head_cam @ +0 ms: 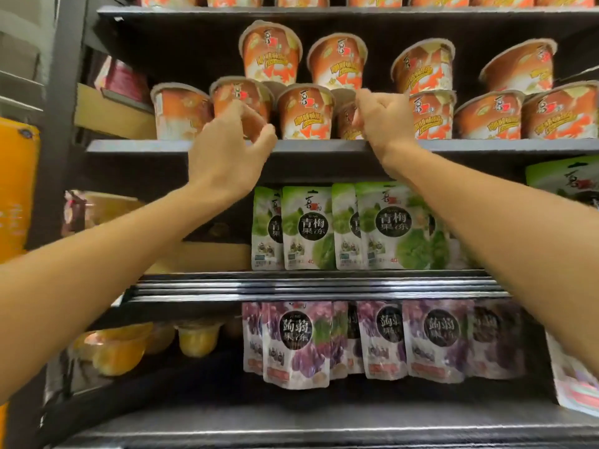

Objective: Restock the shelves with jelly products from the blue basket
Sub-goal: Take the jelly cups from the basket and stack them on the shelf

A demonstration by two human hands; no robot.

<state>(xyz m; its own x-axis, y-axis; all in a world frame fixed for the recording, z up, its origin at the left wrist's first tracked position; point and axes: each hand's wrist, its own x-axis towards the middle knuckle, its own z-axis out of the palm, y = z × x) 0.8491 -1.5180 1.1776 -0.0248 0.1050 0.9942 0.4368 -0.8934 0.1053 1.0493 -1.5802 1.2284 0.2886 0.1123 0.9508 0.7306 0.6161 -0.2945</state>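
On the orange-cup shelf [324,145], the left hand [227,157] hovers half-spread & empty by 1 front-row jelly cup [241,95] while the right hand [382,119] pinches another cup [346,119] w/ curled fingers; best nudged flush, labels out.

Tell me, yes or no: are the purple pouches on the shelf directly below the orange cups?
No, the green pouches sit directly below the orange cups; the purple pouches are one shelf lower.
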